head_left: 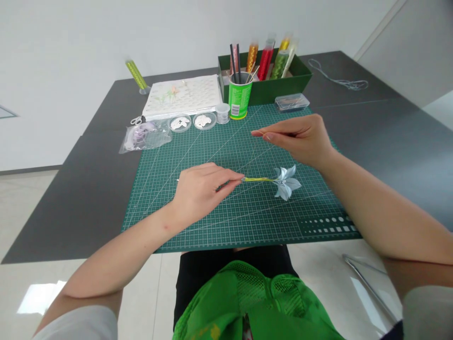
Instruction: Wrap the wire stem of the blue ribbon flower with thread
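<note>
My left hand (208,189) pinches the stem of a pale blue artificial flower (286,182) between thumb and fingertips. The flower lies sideways above the cutting mat (212,226), its petals pointing right. Yellow-green wrapping (260,179) covers the stem between my fingers and the petals. Higher and to the right, my right hand (304,137) is closed in a pinch. A very fine thread (254,151), barely visible, seems to run from its fingertips down toward the stem. The rest of the stem is mostly hidden by my left hand.
Behind the mat stand a green can (239,101) with sticks and a dark green box (272,89) of thread spools. Petal dishes (180,123), a white foam board (184,97), a plastic bag (145,137), scissors (136,121) and a clear case (292,102) lie around.
</note>
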A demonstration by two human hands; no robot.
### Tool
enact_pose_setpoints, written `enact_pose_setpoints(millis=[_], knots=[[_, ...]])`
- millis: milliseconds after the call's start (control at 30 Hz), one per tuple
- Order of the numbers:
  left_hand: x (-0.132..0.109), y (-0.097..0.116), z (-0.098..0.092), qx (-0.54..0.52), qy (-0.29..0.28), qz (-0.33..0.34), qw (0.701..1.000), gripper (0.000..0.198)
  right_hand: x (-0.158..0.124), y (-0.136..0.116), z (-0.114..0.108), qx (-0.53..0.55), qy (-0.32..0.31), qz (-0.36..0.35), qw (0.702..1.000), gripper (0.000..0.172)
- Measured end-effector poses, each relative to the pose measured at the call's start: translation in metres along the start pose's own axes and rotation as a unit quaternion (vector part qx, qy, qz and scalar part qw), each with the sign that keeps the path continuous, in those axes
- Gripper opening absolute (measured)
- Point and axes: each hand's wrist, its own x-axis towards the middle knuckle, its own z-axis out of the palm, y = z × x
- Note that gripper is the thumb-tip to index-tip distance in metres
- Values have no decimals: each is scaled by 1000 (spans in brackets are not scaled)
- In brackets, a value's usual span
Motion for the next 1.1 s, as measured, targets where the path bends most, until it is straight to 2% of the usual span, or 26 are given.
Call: enact_pose_setpoints(millis=[167,433,567,667,800,867,900,967,1033,1100], knots=[[0,0,2,5,-4,13,1000,14,-1,-1,3,9,-13,20,1000,15],[2,3,-3,16,35,9,999,14,1,17,13,66,-161,112,978,29],[3,1,-5,13,49,6,999,16,-2,18,20,116,-194,154,962,29],[4,1,-6,9,52,-6,999,16,-2,23,23,216,-186,215,934,37],[4,2,-7,5,51,-8,999,15,2,47,17,334,-85,284,895,40],[4,2,-7,0,50,-9,999,15,4,60,13,287,-42,304,908,46],[4,2,-7,-2,50,-12,999,15,4,64,11,213,-13,297,931,46],[4,2,-7,-5,50,-19,999,15,3,65,11,6,54,233,971,36],[4,2,-7,-9,50,-29,998,15,0,55,15,-157,91,133,974,28],[5,1,-7,-10,53,-37,998,15,-4,38,25,-147,56,74,985,35]])
